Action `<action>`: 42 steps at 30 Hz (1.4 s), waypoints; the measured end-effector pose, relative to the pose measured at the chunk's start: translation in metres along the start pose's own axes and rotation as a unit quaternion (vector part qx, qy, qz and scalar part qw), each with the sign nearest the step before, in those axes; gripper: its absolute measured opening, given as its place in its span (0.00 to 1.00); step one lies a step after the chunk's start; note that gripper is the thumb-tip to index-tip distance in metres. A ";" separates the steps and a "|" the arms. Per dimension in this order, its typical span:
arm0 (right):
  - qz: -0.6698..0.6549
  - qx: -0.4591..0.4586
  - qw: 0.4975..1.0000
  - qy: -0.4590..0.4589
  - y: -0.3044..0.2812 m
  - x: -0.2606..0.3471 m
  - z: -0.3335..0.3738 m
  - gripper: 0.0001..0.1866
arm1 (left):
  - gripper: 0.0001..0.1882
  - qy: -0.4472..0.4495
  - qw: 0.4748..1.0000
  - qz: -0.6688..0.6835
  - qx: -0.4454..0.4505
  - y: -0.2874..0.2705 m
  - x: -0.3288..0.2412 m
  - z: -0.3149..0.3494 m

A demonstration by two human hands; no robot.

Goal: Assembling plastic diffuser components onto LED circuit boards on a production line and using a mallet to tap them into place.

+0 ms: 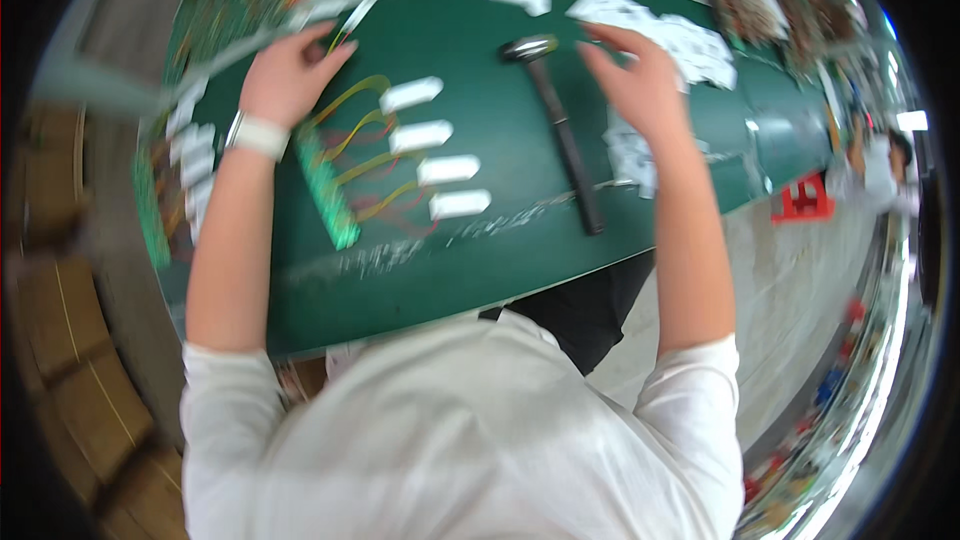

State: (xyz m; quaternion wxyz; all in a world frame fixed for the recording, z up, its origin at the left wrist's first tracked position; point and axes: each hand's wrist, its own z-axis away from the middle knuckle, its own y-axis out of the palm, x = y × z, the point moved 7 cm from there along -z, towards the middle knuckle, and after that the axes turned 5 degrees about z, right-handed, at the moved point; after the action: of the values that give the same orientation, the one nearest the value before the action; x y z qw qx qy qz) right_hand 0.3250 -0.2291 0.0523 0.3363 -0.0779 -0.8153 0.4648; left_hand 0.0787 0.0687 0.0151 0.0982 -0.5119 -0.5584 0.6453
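Observation:
My left hand (287,80), with a white band on the wrist, hovers above the upper end of a green circuit board strip (328,190). Its thumb and forefinger are apart, blurred, beside thin wires that run to a narrow white piece (360,13); no grip on them shows. Yellow and red wires link the strip to several white tag-shaped pieces (448,169) on its right. To the right, my right hand (640,70) has thumb and forefinger spread, at the left edge of a pile of white pieces (695,48). Between my hands lies a hammer (562,130) with a dark handle and shiny head.
A green tabletop (470,270) spreads under everything. At its left edge lies another wired strip (150,205) with white pieces. Wired boards (225,25) are heaped at the back left. Cardboard boxes (70,325) stand left. A red stool (803,198) and another person (880,170) are at right.

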 end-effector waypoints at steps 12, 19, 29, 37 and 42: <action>0.095 0.115 0.988 0.052 0.097 -0.008 -0.071 0.16 | 0.10 -0.002 0.999 0.039 0.015 0.032 0.033 -0.017; 0.143 0.089 0.984 0.063 0.084 -0.021 -0.070 0.08 | 0.06 0.027 0.999 0.018 0.017 0.025 0.028 -0.010; -0.342 0.135 0.929 0.039 0.102 0.076 -0.045 0.15 | 0.17 0.017 0.935 0.330 0.128 0.010 0.021 0.032; -0.446 0.232 0.852 0.147 0.123 0.094 -0.004 0.16 | 0.14 -0.015 0.921 0.356 0.155 0.018 -0.038 0.034; -0.506 0.273 0.799 0.174 0.133 0.101 0.001 0.19 | 0.14 -0.061 0.935 0.327 0.121 0.022 -0.032 0.033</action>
State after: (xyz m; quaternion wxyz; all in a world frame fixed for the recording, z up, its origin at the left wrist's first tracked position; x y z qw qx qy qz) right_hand 0.2226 -0.1115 -0.0078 0.6670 0.3616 -0.5057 0.4107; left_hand 0.0776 0.0177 0.0093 -0.0908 -0.6103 -0.2832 0.7342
